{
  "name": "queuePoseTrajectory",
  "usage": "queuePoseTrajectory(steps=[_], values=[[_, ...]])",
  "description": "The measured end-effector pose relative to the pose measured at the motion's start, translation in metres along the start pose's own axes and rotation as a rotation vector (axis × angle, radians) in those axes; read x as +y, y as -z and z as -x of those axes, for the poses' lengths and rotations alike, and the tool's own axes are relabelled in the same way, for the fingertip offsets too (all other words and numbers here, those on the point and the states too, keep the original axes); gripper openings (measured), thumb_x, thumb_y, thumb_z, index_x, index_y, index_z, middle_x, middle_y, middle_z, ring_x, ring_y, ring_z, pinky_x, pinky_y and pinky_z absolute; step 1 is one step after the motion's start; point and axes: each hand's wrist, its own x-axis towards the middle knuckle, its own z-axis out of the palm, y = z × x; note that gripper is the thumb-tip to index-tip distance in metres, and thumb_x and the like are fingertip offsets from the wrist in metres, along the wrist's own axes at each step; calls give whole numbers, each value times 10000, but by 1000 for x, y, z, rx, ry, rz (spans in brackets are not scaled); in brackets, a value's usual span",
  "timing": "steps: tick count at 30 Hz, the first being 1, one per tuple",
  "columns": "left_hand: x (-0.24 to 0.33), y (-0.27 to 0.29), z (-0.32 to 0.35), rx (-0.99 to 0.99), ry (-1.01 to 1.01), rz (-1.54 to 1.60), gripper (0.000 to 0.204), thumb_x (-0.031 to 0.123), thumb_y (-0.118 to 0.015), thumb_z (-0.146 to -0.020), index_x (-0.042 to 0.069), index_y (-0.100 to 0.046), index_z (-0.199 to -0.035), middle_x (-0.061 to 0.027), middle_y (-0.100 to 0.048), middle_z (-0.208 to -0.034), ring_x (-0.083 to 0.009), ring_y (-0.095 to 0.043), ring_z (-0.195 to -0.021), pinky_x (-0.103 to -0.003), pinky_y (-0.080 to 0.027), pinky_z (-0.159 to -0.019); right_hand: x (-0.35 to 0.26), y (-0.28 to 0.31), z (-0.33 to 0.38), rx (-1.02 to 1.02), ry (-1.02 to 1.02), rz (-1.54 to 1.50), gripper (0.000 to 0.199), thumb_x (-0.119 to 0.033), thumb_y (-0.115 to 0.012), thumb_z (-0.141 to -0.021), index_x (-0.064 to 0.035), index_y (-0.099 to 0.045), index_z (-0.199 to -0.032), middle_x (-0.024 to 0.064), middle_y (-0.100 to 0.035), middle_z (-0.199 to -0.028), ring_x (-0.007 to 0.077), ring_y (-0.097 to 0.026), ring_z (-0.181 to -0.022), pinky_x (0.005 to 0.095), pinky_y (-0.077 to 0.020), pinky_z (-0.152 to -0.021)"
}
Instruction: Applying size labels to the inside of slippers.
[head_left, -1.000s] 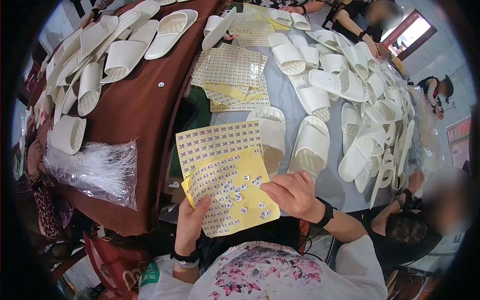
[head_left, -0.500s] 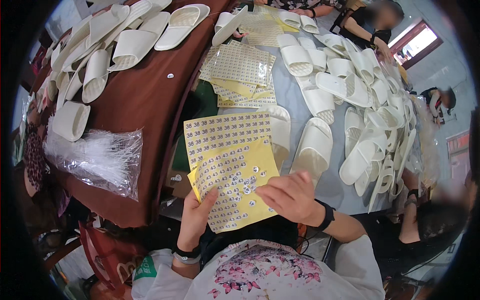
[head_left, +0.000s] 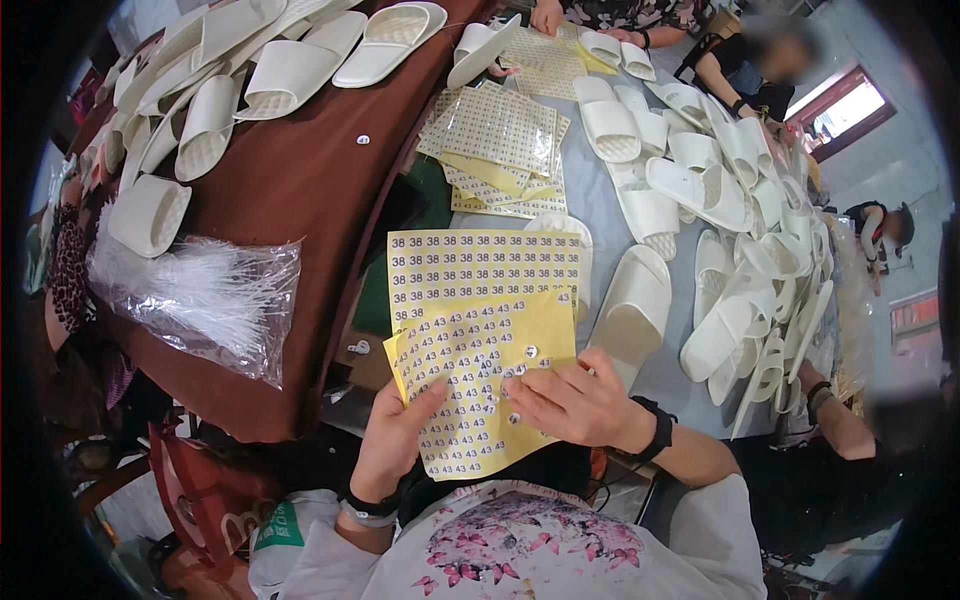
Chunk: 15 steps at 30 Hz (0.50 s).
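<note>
My left hand [head_left: 390,440] grips a small stack of sticker sheets by its lower left edge, thumb on top. The front sheet [head_left: 548,325] is yellow, with rows of small round printed stickers and bare patches where stickers are gone. Behind it, another sticker sheet [head_left: 480,262] shows its fuller upper rows. Several loose round stickers lie crookedly around the middle of the front sheet. My right hand [head_left: 580,405] is over the right half of this sheet, thumb and fingertips pinched together among those stickers. Whatever sits between its fingertips is too small to make out.
White slippers [head_left: 700,190] pile up on the grey table at right; one slipper [head_left: 632,310] lies close by. More sticker sheets [head_left: 500,125] are stacked ahead. Leftward, a brown-covered table [head_left: 325,220] bears slippers [head_left: 208,125] and a clear bag of white plastic strands [head_left: 195,310]. Other people sit around.
My right hand's fingertips have come down and slightly leftward across the sheet, covering some loose stickers. The sheets are a little further right in view. My left hand keeps its grip.
</note>
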Motion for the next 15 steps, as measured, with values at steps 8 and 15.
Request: queuePoseTrajectory(steps=[8, 15], values=[[1, -7, 2, 3, 15, 90, 238, 12, -505, -855, -33, -517, -1088, -127, -613, -1006, -174, -623, -842, -284, -520, -711, 0, 3, -4, 27, 21, 88, 216, -232, -677, -698, -133, -659, -889, -80, -571, -798, 79, -449, -650, 257, -323, -601], [0, -8, 3, 10, 25, 65, 245, 24, -503, -860, -31, -509, -1098, -125, -610, -1010, -170, -623, -836, -278, -518, -707, 4, 0, 2, 65, -379, -356, 226, -116, -711, -623, -146, -668, -843, -69, -582, -789, 97, -469, -656, 267, -328, -614]])
